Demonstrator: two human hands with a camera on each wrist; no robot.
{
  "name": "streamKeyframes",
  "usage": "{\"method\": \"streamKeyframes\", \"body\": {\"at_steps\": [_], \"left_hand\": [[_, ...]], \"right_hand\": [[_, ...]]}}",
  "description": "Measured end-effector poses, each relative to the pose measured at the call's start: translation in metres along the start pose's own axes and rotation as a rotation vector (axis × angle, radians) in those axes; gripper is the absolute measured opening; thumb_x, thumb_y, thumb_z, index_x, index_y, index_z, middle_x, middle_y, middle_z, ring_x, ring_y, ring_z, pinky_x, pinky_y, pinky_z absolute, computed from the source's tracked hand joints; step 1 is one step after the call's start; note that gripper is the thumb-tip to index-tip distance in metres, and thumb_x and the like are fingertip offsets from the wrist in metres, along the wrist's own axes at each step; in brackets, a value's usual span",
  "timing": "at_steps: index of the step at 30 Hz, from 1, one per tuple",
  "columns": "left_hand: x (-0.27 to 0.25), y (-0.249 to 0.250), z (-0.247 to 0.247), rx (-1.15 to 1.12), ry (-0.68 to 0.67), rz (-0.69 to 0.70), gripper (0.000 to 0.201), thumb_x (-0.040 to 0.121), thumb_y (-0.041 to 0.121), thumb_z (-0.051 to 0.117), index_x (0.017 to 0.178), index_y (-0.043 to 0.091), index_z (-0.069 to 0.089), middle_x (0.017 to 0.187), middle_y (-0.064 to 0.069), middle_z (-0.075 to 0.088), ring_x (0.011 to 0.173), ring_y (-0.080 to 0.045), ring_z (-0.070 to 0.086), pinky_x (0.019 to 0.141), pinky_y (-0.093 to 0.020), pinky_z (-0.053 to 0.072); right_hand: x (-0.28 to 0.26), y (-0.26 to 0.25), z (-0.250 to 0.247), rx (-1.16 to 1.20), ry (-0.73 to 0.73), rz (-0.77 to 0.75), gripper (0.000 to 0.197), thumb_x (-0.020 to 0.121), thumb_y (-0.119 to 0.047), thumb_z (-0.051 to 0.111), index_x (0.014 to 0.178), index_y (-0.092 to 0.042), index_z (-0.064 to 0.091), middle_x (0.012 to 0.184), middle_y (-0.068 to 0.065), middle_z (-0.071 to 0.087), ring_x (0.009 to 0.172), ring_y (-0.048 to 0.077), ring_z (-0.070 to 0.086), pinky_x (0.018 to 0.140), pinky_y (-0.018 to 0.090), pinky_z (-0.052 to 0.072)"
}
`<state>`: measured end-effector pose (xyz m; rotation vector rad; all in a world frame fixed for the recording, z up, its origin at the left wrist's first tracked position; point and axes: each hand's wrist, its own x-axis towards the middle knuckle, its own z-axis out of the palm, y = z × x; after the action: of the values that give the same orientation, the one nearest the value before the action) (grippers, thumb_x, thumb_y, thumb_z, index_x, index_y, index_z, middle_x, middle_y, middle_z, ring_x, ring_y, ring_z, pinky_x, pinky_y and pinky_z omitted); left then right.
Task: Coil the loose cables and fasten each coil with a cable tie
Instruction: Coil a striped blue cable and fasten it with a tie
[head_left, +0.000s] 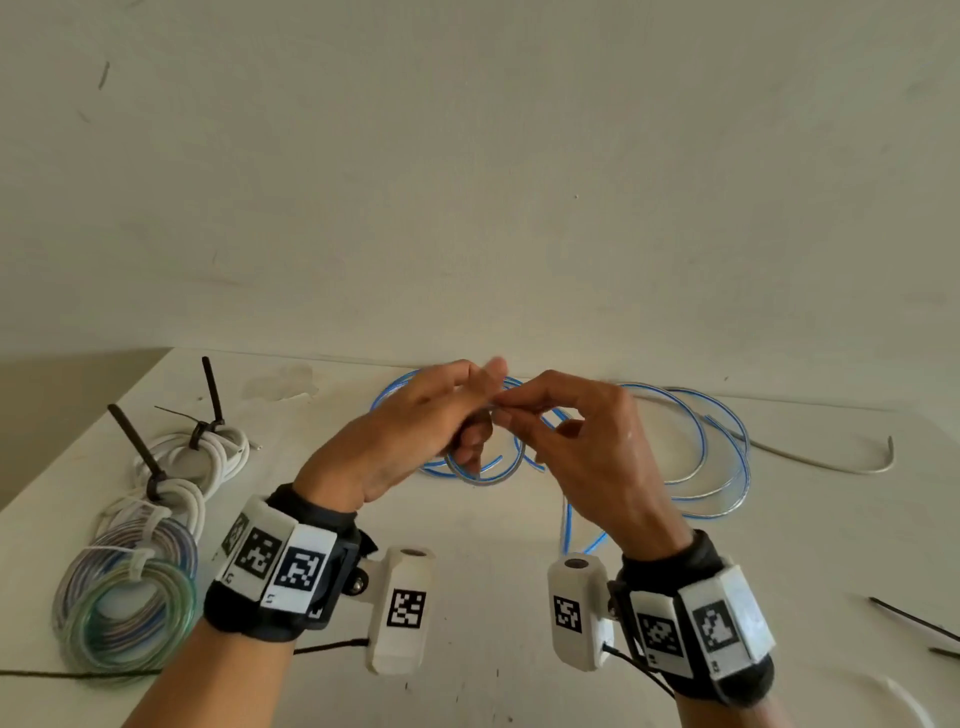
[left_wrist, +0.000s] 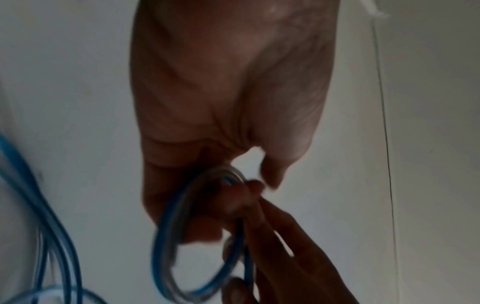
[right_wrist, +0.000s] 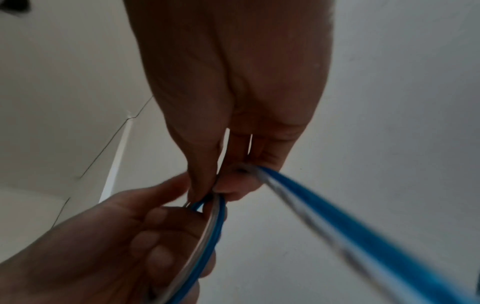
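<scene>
Blue cable held up over the middle of the white table, small loops gripped in left hand, next bit pinched by right hand. Rest lying loose to the right. Tied coils at near left; black cable ties at near right.

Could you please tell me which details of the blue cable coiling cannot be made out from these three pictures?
- Loop count in the blue cable coil: head view, left hand and right hand cover it; both wrist views are blurred.
- Blue cable's free end: right wrist view, cut off by the edge.
- Loose cable ties: head view, cut off at the right edge.
</scene>
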<state>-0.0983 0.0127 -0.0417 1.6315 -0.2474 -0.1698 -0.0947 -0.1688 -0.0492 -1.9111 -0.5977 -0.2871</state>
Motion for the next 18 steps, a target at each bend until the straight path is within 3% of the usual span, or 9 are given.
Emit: {"method": "streamKeyframes", "body": {"at_steps": [4,8,11,13,15,18], "left_hand": [[0.002,-0.002,0.008,0.124,0.061,-0.022,0.069,0.094,0.064,0.044,0.106,-0.002,0.059,0.061,0.007,0.037,0.054,-0.011,0.038,0.060,-0.028,0.045],[0.001,0.002,0.014,0.297,0.089,-0.012,0.063,0.098,0.064,0.034,0.071,0.013,0.059,0.057,0.007,0.043,0.055,-0.013,0.040,0.061,-0.030,0.042],[-0.001,0.003,0.016,0.189,0.166,0.041,0.051,0.099,0.059,0.039,0.067,0.025,0.060,0.056,0.003,0.039,0.056,-0.015,0.041,0.061,-0.032,0.044],[-0.001,0.004,0.013,0.193,0.228,0.106,0.047,0.095,0.062,0.043,0.065,0.027,0.054,0.062,-0.001,0.036,0.058,-0.016,0.040,0.063,-0.041,0.047],[-0.002,0.005,0.010,0.201,0.271,0.113,0.048,0.095,0.061,0.044,0.068,0.020,0.047,0.062,0.003,0.037,0.056,-0.012,0.041,0.069,-0.048,0.051],[-0.003,0.006,0.009,0.199,0.312,0.122,0.050,0.100,0.051,0.046,0.076,0.008,0.044,0.059,0.006,0.038,0.053,-0.010,0.043,0.070,-0.046,0.052]], "right_hand": [[-0.001,0.000,0.000,-0.089,0.017,-0.062,0.006,0.089,-0.019,0.077,0.092,-0.024,0.080,0.077,-0.017,0.072,0.067,0.012,0.059,0.056,0.012,0.037],[-0.002,-0.002,-0.001,-0.078,0.113,-0.079,0.002,0.088,-0.013,0.077,0.087,-0.015,0.078,0.074,-0.016,0.072,0.058,-0.003,0.058,0.058,0.006,0.037],[-0.002,-0.005,0.003,-0.014,0.147,-0.048,0.005,0.092,-0.019,0.075,0.089,-0.021,0.077,0.079,-0.015,0.075,0.068,0.007,0.066,0.058,0.013,0.041],[-0.002,-0.009,0.005,0.051,0.172,-0.027,0.006,0.094,-0.020,0.072,0.093,-0.023,0.077,0.080,-0.014,0.075,0.066,0.009,0.066,0.056,0.020,0.048],[-0.002,-0.010,0.006,0.106,0.214,0.001,0.004,0.092,-0.018,0.074,0.092,-0.021,0.077,0.078,-0.012,0.075,0.060,0.007,0.062,0.056,0.021,0.050],[-0.002,-0.007,0.005,0.115,0.248,0.011,0.003,0.090,-0.016,0.076,0.089,-0.019,0.077,0.075,-0.012,0.074,0.058,0.008,0.061,0.055,0.020,0.048]]}}
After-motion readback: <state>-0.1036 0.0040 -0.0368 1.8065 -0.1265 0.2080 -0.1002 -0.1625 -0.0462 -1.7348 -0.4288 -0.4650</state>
